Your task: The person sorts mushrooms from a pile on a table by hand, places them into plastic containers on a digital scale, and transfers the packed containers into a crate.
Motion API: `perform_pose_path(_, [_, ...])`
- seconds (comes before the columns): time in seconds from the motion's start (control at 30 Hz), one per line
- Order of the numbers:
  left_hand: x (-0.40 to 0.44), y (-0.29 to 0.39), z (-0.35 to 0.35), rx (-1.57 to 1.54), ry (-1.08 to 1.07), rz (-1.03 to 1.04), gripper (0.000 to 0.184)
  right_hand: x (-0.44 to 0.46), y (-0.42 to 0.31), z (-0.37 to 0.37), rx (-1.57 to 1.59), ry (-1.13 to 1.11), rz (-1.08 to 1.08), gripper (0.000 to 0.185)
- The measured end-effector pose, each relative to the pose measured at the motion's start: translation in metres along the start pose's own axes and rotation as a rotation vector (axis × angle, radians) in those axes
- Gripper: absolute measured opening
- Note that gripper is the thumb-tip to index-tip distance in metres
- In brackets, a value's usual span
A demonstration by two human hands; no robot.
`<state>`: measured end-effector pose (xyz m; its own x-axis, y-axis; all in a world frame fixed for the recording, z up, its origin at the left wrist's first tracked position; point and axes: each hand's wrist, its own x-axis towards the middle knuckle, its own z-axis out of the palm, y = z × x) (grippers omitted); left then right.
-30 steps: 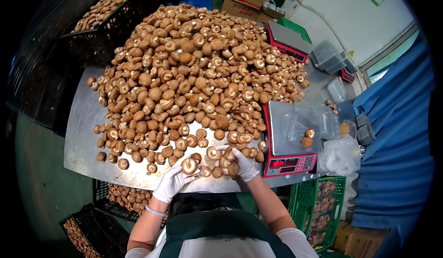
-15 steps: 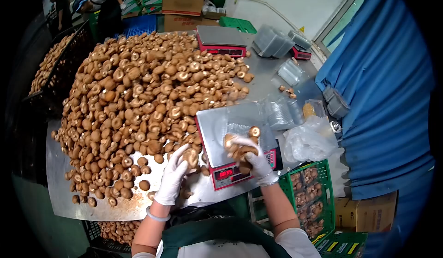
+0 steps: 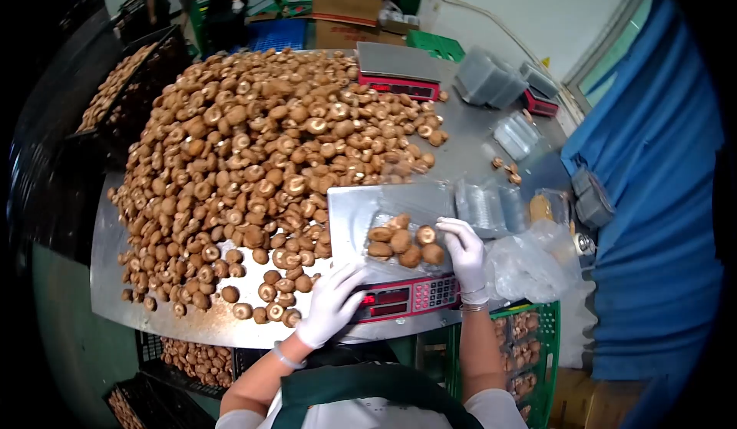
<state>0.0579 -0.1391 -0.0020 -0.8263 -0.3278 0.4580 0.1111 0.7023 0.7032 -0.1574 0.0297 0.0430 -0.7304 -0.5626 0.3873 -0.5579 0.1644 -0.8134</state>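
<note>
A red-framed weighing scale stands on the metal table, its red digits partly lit. On its plate lies a clear plastic tray holding several brown mushrooms. My gloved right hand is at the tray's right side, fingers stretched out and fingertips near or touching its edge. At the scale's lower left corner is my gloved left hand, empty, with fingers apart; it partly covers the display. A few loose mushrooms lie just left of that hand.
A big mushroom heap covers the table's left and middle. Behind it stands a second scale. Empty clear trays and a plastic bag lie to the right. Below right, a green crate holds packed trays. People stand at the back left.
Mushrooms that were in my right hand now lie in the tray. My left hand has let go of its mushroom and moved right to the scale. The view has shifted slightly.
</note>
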Motion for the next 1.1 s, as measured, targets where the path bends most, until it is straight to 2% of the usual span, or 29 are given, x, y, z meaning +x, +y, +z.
perform_pose_path(0.1, [-0.041,-0.022,-0.015,0.211,-0.040,0.000,0.032,0.000,0.026,-0.017,-0.169,0.113,0.027,0.008])
perform_pose_path(0.2, [-0.084,-0.044,-0.023,0.395,-0.123,-0.023,0.033,0.010,0.037,-0.012,-0.458,-0.044,-0.074,0.014])
perform_pose_path(0.3, [-0.114,-0.058,-0.020,0.457,-0.201,-0.011,0.034,0.021,0.037,0.004,-0.816,-0.270,-0.063,0.033])
perform_pose_path(0.43, [-0.139,-0.071,-0.015,0.453,-0.242,0.049,0.036,0.032,0.046,0.011,-0.745,-0.422,-0.036,0.043])
perform_pose_path(0.53, [-0.148,-0.068,-0.019,0.513,-0.314,0.025,0.031,0.039,0.025,0.014,-0.688,-0.414,-0.048,0.033])
perform_pose_path(0.67, [-0.151,-0.056,-0.037,0.489,-0.190,-0.104,0.029,0.033,0.006,0.011,-0.541,-0.098,-0.164,0.033])
perform_pose_path(0.73, [-0.144,-0.046,-0.055,0.273,0.025,-0.286,0.029,0.026,-0.018,0.023,-0.526,-0.023,-0.189,0.032])
perform_pose_path(0.77, [-0.140,-0.039,-0.065,0.112,0.143,-0.424,0.029,0.019,-0.033,0.041,-0.465,-0.059,-0.246,0.034])
perform_pose_path(0.8, [-0.145,-0.043,-0.071,-0.130,0.154,-0.592,0.033,0.008,-0.051,0.065,-0.407,-0.094,-0.300,0.035])
perform_pose_path(0.87, [-0.133,-0.034,-0.095,-1.081,0.228,-0.983,0.046,-0.024,-0.084,0.119,-0.239,-0.414,-0.355,0.039])
perform_pose_path(0.9, [-0.135,-0.042,-0.104,-1.413,0.165,-0.882,0.057,-0.041,-0.101,0.147,-0.128,-0.563,-0.364,0.042])
perform_pose_path(0.93, [-0.132,-0.037,-0.116,-1.540,0.191,-0.948,0.054,-0.055,-0.110,0.169,0.027,-0.675,-0.374,0.044])
perform_pose_path(1.07, [-0.190,-0.061,-0.166,-1.327,0.367,-0.958,0.032,-0.077,-0.078,0.208,-0.060,-0.657,-0.024,0.045])
perform_pose_path(1.1, [-0.203,-0.061,-0.190,-1.276,0.431,-0.957,0.032,-0.082,-0.068,0.210,-0.141,-0.647,-0.021,0.044])
